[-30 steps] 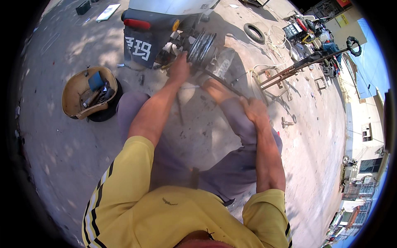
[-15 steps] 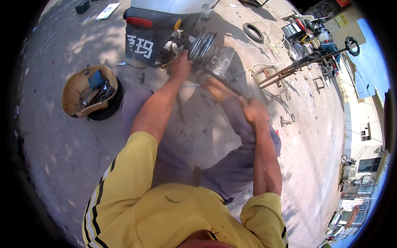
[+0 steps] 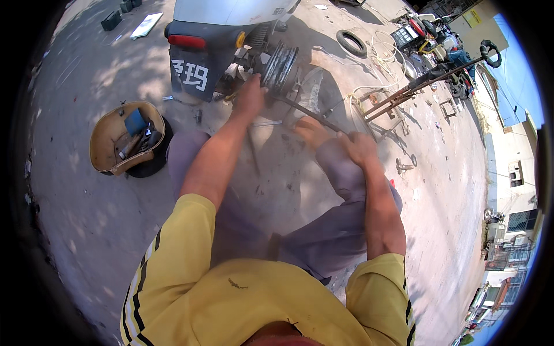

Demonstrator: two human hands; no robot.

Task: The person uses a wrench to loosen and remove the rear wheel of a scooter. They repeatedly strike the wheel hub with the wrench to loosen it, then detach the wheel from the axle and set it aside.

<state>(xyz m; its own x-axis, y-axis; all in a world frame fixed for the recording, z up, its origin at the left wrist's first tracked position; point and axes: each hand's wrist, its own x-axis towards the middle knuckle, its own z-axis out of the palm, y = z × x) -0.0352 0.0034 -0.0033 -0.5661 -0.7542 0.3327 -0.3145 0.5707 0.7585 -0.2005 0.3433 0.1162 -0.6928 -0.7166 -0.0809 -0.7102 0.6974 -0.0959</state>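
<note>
A long thin metal bar (image 3: pixel 311 115) slants from the bare wheel rim (image 3: pixel 281 68) at the rear of a scooter (image 3: pixel 219 29) down toward my right knee. My right hand (image 3: pixel 359 147) is closed around its near end, just above the knee. My left hand (image 3: pixel 249 99) is closed at the near left side of the rim, close to the bar's far end. What its fingers grip is hidden behind the hand. No tyre is on the rim. My foot (image 3: pixel 311 130) rests on the ground below the bar.
On the left, a tan bin (image 3: pixel 98 151) with tools stands against a black round object. A loose tyre (image 3: pixel 351 44), a pale hose (image 3: pixel 385 57) and a rusty metal stand (image 3: pixel 398 95) lie to the right. A dark rod (image 3: pixel 253 151) lies between my legs.
The view has tilted slightly. My right hand and the bar's near end have shifted a little away from me. Both hands keep their grips; the rim looks unmoved.
</note>
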